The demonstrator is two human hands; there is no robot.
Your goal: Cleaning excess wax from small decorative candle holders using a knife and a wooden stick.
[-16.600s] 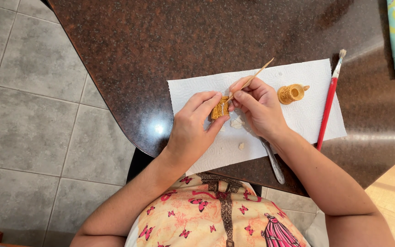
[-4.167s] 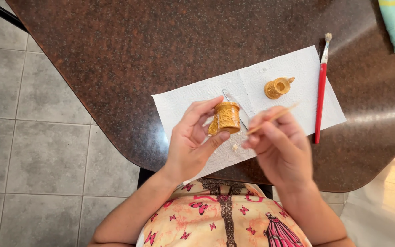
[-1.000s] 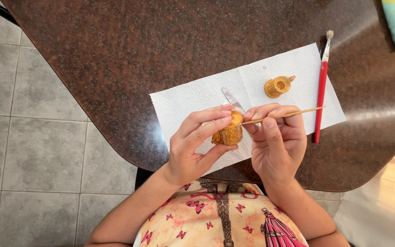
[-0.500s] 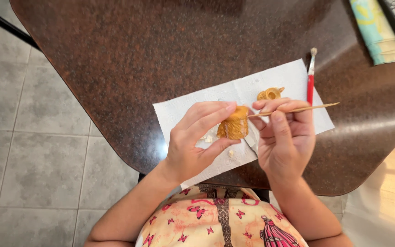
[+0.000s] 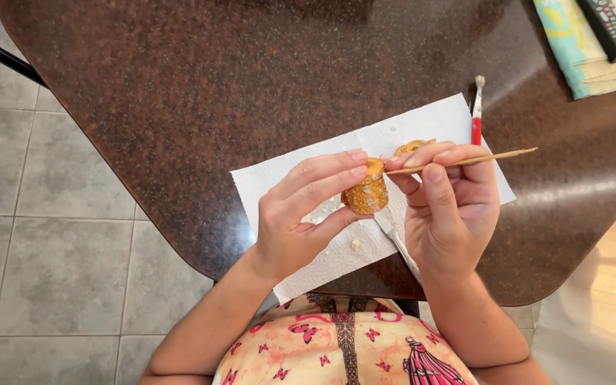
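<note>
my left hand (image 5: pixel 301 217) grips a small golden-brown ridged pot (image 5: pixel 366 192), fingers over its top and thumb pressed under it, held up above the white paper towel (image 5: pixel 286 182) spread on the dark speckled table (image 5: pixel 180 85). my right hand (image 5: pixel 450 207) is closed around a thin wooden stick (image 5: pixel 465 160), pinched between thumb and fingers, lying almost level with its near tip touching the rim of the pot and its far end pointing off to my right. just behind my right fingers a second small golden piece (image 5: pixel 411 147) sits on the towel, partly hidden. a red-handled paintbrush (image 5: pixel 477 107) lies beside the towel's far corner, bristles away from me. a slim metal tool (image 5: pixel 397 242) rests on the towel below my hands, running toward the table edge. a few pale crumbs (image 5: pixel 354 244) lie on the towel near it. in the far right corner a black remote control (image 5: pixel 607 28) lies on a folded patterned cloth (image 5: pixel 572 57). grey floor tiles (image 5: pixel 51 249) show to my left.
</note>
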